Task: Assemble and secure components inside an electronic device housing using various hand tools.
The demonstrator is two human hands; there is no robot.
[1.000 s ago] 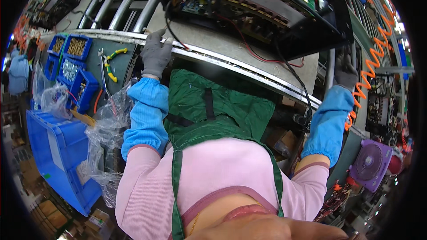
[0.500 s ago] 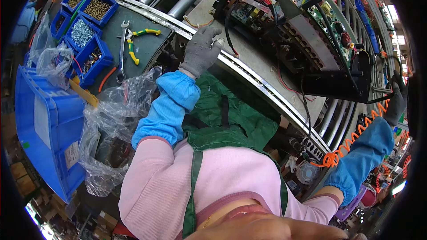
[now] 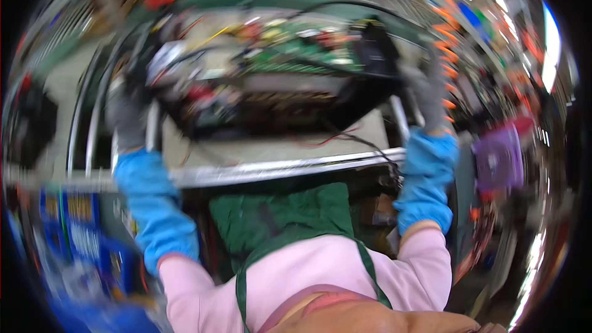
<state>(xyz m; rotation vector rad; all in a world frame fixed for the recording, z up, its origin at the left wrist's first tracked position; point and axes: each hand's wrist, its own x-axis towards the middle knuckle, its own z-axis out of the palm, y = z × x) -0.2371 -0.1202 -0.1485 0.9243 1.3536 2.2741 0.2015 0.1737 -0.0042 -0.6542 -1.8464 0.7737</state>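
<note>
A black open-framed electronics unit (image 3: 203,126) lies across the grey work surface in front of me. A green circuit board (image 3: 302,49) with many components and loose wires shows on it. My left hand (image 3: 126,111), in a grey glove, is at the unit's left end. At its right end, beside a black side panel (image 3: 370,80), is my right hand (image 3: 428,95), gloved alike. Both hands are smeared by motion, so how their fingers close, and whether they grip the unit, cannot be made out. A thin red wire and a dark cable trail toward the near edge.
A metal rail (image 3: 283,165) runs along the near edge, with rollers (image 3: 92,123) to the left. An orange coiled hose (image 3: 445,43) hangs beside my right hand. Blue parts bins (image 3: 83,240) stand at lower left, a purple container (image 3: 498,157) at right.
My view has swung round, so the unit now lies crosswise ahead. My left hand has moved from the near rail to the unit's left end. My right hand remains by its right end.
</note>
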